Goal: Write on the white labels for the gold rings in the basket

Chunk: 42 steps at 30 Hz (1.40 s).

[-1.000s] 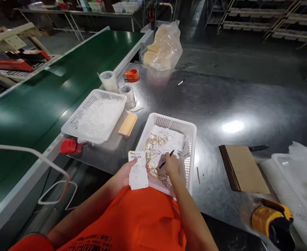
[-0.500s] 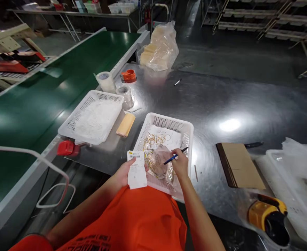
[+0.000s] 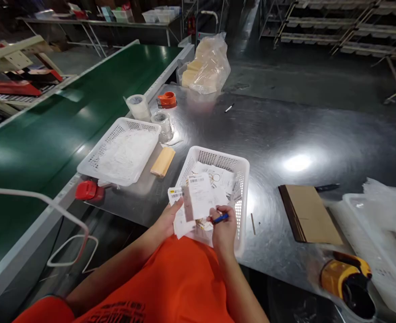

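My left hand (image 3: 169, 220) is closed on a small stack of white printed slips (image 3: 181, 224), its thumb across the front; the top slip bears a barcode and a yellow mark. In my right hand (image 3: 225, 231) is a blue pen (image 3: 221, 218), gripped in the fingers. Another white barcoded slip (image 3: 201, 197) stands raised between the hands, its lower right corner at my right fingertips. Both hands are over the near part of a white perforated basket (image 3: 242, 179). Inside it lie more printed slips (image 3: 225, 177) and thin gold-coloured rings (image 3: 214, 178), partly hidden by the raised slip.
Left of the basket lie a yellowish paper bundle (image 3: 163, 161), a second basket (image 3: 119, 122) of clear bags, tape rolls (image 3: 138, 106) and a red tape dispenser (image 3: 86, 190). Cardboard (image 3: 314, 213) and a yellow-black dispenser (image 3: 336, 273) are at right. A green conveyor (image 3: 50, 134) runs alongside.
A white slip now stands raised between my hands over the basket. My right hand has moved slightly left and down with the pen, whose angle has changed. The left hand's slips have shifted right and tilted.
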{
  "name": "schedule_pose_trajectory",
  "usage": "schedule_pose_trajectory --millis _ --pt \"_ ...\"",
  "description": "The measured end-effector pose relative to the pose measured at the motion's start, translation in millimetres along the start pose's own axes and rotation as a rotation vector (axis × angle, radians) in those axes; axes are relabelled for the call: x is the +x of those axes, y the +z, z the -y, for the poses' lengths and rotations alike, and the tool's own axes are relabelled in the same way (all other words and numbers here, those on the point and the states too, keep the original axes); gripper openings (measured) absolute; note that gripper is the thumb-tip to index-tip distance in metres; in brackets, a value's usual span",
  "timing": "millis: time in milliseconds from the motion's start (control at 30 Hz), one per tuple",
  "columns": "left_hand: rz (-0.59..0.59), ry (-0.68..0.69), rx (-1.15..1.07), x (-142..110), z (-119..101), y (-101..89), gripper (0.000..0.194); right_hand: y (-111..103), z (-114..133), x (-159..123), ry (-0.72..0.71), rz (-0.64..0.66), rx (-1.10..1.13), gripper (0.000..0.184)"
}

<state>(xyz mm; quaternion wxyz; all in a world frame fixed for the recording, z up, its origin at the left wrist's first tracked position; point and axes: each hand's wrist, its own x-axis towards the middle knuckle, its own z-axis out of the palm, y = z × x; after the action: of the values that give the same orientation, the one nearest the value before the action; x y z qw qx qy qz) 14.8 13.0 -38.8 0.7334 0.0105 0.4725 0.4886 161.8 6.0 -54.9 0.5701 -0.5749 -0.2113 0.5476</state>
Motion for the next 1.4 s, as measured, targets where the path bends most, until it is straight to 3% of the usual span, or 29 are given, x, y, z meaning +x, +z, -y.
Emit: schedule_pose_trajectory --millis 67,167,267,433,500,567,633,733,933,1133,1267,1400 --pt "0.058 0.022 -0.015 0.7 -2.7 4.2 0.035 6.8 -2.7 -18.0 0.004 0.122 -0.082 0.029" --pt "0.119 -0.122 -0.018 1.6 -9.4 4.0 0.043 12.4 -5.4 -33.4 -0.068 0.231 -0.217 0.021" --pt "0.202 -0.222 -0.044 2.4 -13.0 -0.5 0.051 12.0 -8.3 -34.7 -0.121 0.278 -0.337 0.015" --pt "0.283 -0.24 -0.048 -1.1 -13.6 -2.2 0.051 4.3 -0.4 -32.1 -0.317 0.275 -0.657 0.013" --pt "0.3 -0.277 -0.053 -4.7 -15.6 -0.1 0.051 1.2 10.5 -31.9 -0.415 0.221 -0.622 0.014" --pt "0.307 -0.333 -0.051 -8.1 -17.7 1.7 0.051 -0.6 22.7 -30.9 -0.448 0.231 -0.444 0.02" --pt "0.309 -0.4 -0.048 -10.1 -17.9 1.9 0.049 0.0 31.9 -29.5 -0.394 0.375 -0.29 0.033" --pt "0.311 -0.5 -0.055 -9.5 -13.1 -0.5 0.045 5.4 33.5 -29.7 -0.313 0.556 -0.272 0.04" --pt "0.223 -0.452 -0.02 -7.2 -1.5 -1.9 0.046 16.0 3.6 -37.5 -0.447 0.291 -0.335 0.036" --pt "0.126 -0.493 -0.029 -12.1 -1.4 1.8 0.046 17.5 -7.8 -39.5 -0.447 0.286 -0.369 0.045" --pt "0.124 -0.489 -0.052 -13.0 -2.4 1.5 0.045 19.2 -6.0 -40.3 -0.514 0.314 -0.477 0.043" --pt "0.1 -0.499 -0.057 -13.4 -2.6 2.0 0.046 18.5 -7.4 -40.1 -0.505 0.265 -0.479 0.04"
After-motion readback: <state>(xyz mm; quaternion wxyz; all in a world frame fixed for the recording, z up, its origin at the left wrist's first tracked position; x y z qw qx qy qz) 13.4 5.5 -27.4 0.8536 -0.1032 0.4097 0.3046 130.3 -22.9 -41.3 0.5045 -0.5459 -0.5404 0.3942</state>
